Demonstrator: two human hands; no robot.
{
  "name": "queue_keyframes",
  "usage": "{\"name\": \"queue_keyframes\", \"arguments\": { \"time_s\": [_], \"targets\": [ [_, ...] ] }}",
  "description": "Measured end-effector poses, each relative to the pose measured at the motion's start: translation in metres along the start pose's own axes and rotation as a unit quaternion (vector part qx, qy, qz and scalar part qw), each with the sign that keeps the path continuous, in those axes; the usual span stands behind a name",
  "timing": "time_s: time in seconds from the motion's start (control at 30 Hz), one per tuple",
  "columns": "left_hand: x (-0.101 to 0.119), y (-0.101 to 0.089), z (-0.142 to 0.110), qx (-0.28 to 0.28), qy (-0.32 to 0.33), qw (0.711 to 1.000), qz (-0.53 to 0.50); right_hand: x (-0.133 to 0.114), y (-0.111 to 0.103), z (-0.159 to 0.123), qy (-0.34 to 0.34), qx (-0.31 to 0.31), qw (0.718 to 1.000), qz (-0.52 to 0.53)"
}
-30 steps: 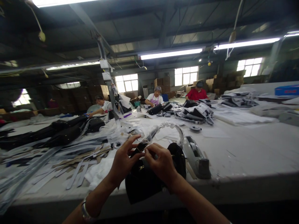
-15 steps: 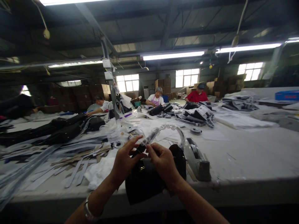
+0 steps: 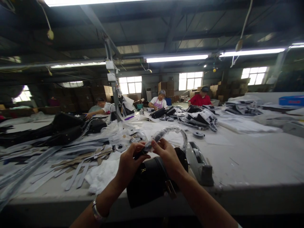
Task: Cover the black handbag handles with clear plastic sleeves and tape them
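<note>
A black handbag (image 3: 147, 180) with a gold buckle and small gold lettering lies at the table's front edge, under my hands. Its handle (image 3: 173, 129) arches up behind, wrapped in clear plastic. My left hand (image 3: 130, 161) is closed on the dark left end of the handle, thumb and fingers pinching it. Just to the right, my right hand (image 3: 167, 155) has its thumb and fingers around the plastic-wrapped part of the handle. Close on the bag's right stands a grey tape dispenser (image 3: 201, 167). My palms hide part of the bag's top.
Cardboard and white strips (image 3: 78, 174) lie scattered at left, beside crumpled white wrapping (image 3: 102, 174). Black bags (image 3: 64, 129) are heaped at far left, near a co-worker's hand. A metal post (image 3: 115, 95) rises beyond. Two people sit across the table behind black-and-white pieces (image 3: 199, 118).
My right hand has shifted up along the handle onto its wrapped part, uncovering the bag's buckle. My left hand keeps its hold. At far left, a black bag has come down onto the heap.
</note>
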State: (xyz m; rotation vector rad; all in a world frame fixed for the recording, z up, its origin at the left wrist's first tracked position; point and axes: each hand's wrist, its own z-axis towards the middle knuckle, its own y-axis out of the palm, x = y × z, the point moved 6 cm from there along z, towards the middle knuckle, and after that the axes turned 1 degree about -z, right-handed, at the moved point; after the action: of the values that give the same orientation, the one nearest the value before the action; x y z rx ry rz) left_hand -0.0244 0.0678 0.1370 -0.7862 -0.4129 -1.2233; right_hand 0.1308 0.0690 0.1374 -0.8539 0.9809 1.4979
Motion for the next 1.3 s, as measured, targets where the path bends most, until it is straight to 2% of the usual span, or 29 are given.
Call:
{"name": "queue_keyframes", "arguments": {
  "time_s": [0.17,0.37,0.43,0.5,0.53,0.57,0.63,0.7,0.73,0.77,0.8,0.87,0.97,1.13,1.2,1.23,1.3],
  "targets": [
    [-0.006,0.002,-0.005,-0.062,0.016,0.997,-0.044,0.01,0.005,-0.008,0.013,0.032,0.999,0.002],
    [-0.028,-0.028,-0.031,-0.092,-0.065,0.994,0.008,0.01,-0.008,0.0,0.023,0.047,0.997,0.049],
    [-0.031,-0.037,-0.041,-0.078,-0.08,0.994,0.015,0.012,-0.012,0.002,0.061,0.006,0.998,-0.002],
    [-0.034,-0.044,-0.048,-0.057,-0.099,0.993,0.012,0.011,-0.016,-0.002,0.1,-0.058,0.988,-0.107],
    [-0.035,-0.046,-0.05,-0.049,-0.108,0.993,0.007,0.006,-0.017,-0.005,0.098,-0.084,0.976,-0.175],
    [-0.036,-0.047,-0.052,-0.045,-0.116,0.992,0.0,-0.003,-0.019,-0.01,0.075,-0.1,0.962,-0.242],
    [-0.038,-0.048,-0.055,-0.039,-0.128,0.991,-0.012,-0.035,-0.016,-0.02,-0.051,-0.095,0.929,-0.355],
    [-0.039,-0.048,-0.056,-0.027,-0.134,0.99,-0.022,-0.064,-0.002,-0.032,-0.196,-0.106,0.888,-0.403],
    [-0.04,-0.049,-0.056,-0.018,-0.137,0.99,-0.023,-0.073,0.007,-0.037,-0.244,-0.12,0.87,-0.411],
    [-0.041,-0.049,-0.056,-0.008,-0.138,0.99,-0.024,-0.075,0.016,-0.039,-0.262,-0.141,0.858,-0.418],
    [-0.041,-0.05,-0.056,-0.001,-0.141,0.99,-0.026,-0.071,0.023,-0.037,-0.253,-0.165,0.852,-0.427],
    [-0.044,-0.051,-0.057,0.001,-0.15,0.988,-0.039,-0.051,0.034,-0.03,-0.182,-0.212,0.851,-0.444],
    [-0.052,-0.052,-0.061,-0.024,-0.176,0.981,-0.078,-0.022,0.037,-0.022,-0.093,-0.241,0.856,-0.448],
    [-0.069,-0.057,-0.075,-0.076,-0.226,0.964,-0.121,-0.023,0.042,-0.027,-0.081,-0.242,0.88,-0.4],
    [-0.07,-0.061,-0.077,-0.057,-0.238,0.961,-0.13,-0.035,0.051,-0.031,-0.116,-0.25,0.886,-0.374],
    [-0.068,-0.065,-0.075,-0.04,-0.236,0.962,-0.131,-0.044,0.057,-0.031,-0.161,-0.253,0.88,-0.368],
    [-0.057,-0.07,-0.068,-0.013,-0.213,0.967,-0.136,-0.061,0.074,-0.032,-0.275,-0.268,0.838,-0.388]
  ]
}}
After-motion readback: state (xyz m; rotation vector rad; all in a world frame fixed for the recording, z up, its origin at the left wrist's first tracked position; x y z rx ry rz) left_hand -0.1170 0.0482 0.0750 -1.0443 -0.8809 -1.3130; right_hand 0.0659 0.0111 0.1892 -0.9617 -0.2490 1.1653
